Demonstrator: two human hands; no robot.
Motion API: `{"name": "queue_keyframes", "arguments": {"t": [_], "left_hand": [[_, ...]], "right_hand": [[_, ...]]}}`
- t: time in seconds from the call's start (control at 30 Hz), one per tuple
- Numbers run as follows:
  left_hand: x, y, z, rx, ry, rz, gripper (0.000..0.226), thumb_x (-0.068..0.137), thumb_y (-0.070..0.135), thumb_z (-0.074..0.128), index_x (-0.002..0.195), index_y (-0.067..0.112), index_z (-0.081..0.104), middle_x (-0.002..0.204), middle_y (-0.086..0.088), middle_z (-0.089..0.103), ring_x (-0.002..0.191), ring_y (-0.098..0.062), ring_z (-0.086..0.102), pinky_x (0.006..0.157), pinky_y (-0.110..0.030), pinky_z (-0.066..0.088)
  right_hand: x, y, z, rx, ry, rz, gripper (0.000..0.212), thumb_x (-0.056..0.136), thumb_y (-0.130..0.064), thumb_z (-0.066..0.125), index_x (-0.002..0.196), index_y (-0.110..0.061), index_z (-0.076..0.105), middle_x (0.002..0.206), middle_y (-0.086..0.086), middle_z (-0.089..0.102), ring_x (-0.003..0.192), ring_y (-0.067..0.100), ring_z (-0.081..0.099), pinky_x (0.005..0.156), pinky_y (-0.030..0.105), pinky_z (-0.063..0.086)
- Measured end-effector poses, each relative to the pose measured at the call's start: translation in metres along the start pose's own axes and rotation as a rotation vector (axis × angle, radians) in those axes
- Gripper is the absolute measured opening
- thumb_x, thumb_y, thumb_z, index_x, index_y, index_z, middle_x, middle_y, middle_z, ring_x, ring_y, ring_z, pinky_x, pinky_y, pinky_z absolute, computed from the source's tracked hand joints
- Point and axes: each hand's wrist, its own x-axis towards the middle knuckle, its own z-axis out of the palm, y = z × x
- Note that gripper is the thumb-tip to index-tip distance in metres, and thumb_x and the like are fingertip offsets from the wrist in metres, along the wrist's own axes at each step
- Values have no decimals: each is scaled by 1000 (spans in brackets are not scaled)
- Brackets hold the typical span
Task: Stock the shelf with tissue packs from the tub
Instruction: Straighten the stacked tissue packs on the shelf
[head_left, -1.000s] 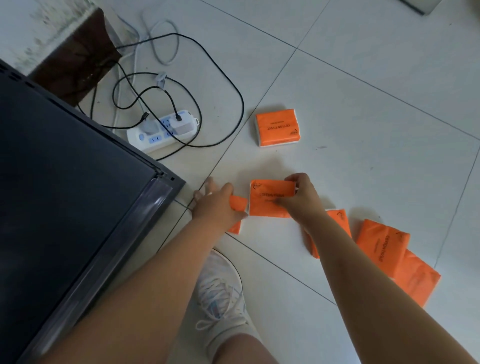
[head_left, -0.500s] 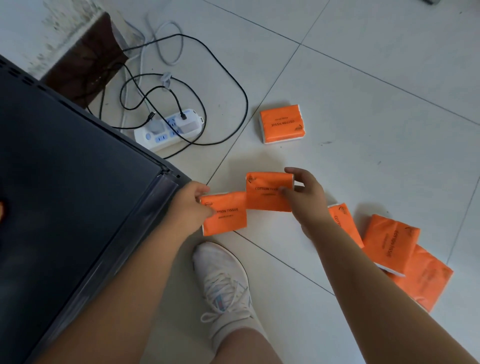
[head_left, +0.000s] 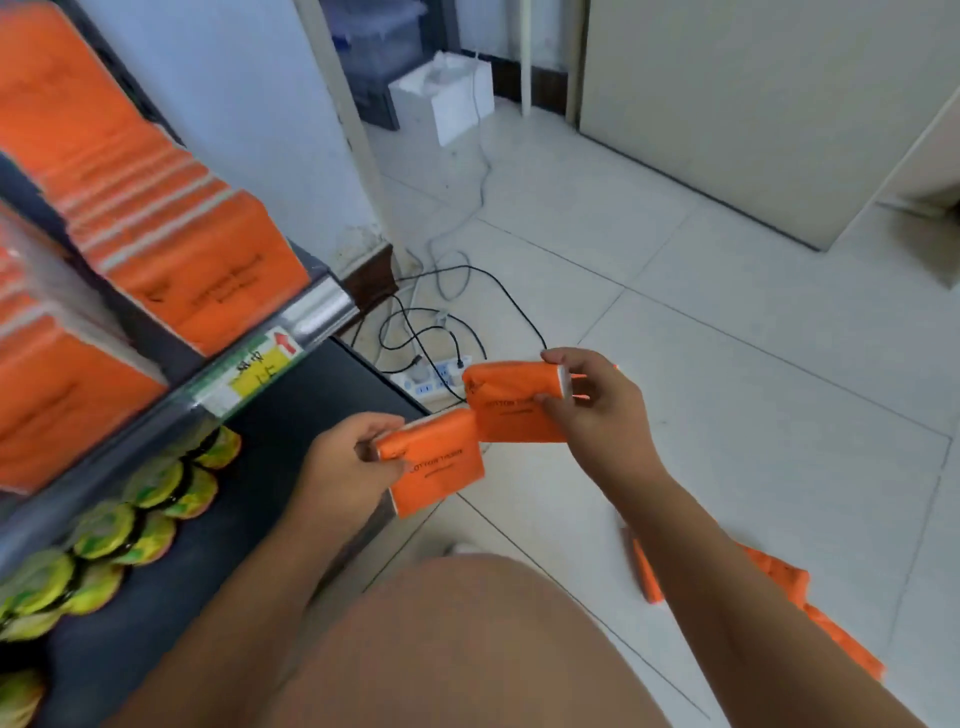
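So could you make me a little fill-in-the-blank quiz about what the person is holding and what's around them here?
1. Each of the two hands, left hand and right hand, holds one ____ tissue pack.
2. More packs of that colour are stacked on the shelf to the person's ____.
3. The white power strip lies on the tiled ____.
4. Below the stacked packs sit round yellow-green tins, on the ____ shelf level.

Missing words: orange; left; floor; lower

White power strip (head_left: 437, 375) with black cables (head_left: 415, 332) (tangled) on tiled floor (head_left: 727, 395)
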Motion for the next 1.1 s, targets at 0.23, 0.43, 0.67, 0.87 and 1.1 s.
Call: {"name": "queue_keyframes", "arguments": {"t": [0.23, 0.43, 0.67, 0.87, 1.1], "left_hand": [[-62, 83, -88, -8, 169, 158, 45, 80, -6, 79, 98, 35, 72, 97, 7, 75, 90, -11, 70, 79, -29, 55], [-103, 114, -138, -119, 307, 203, 42, 80, -9, 78, 92, 31, 75, 82, 12, 76, 80, -15, 68, 77, -41, 57], [-139, 140, -205, -191, 415, 257, 39, 82, -7, 79, 100, 27, 74, 113, -5, 72, 100, -25, 70, 73, -34, 58], [-144, 162, -256, -127, 485, 310, 36, 82, -6, 80, 109, 17, 73, 117, -10, 68, 77, -16, 62, 60, -15, 52], [-115, 150, -288, -48, 491, 307, 38, 79, -4, 82, 105, 22, 75, 101, 6, 69, 72, -3, 61, 67, -8, 46]], "right_hand": [[-18, -140, 14, 41, -76, -197, 46, 83, -2, 74, 104, -42, 71, 108, -26, 68, 96, 4, 66, 80, 36, 62], [-32, -228, 39, 57, -176, -329, 42, 83, -3, 74, 109, -35, 72, 106, -13, 68, 95, 15, 66, 78, 38, 61], [-30, -302, 88, 56, -243, -384, 45, 81, -2, 73, 109, -37, 71, 103, -10, 71, 89, 13, 69, 73, 39, 64], [5, -346, 152, 148, -282, -362, 63, 85, -9, 75, 141, -25, 51, 116, -4, 62, 103, 16, 66, 81, 39, 62], [61, -339, 231, 95, -372, -364, 42, 80, -12, 79, 117, -24, 65, 109, -7, 68, 97, 18, 69, 86, 47, 61]]}}
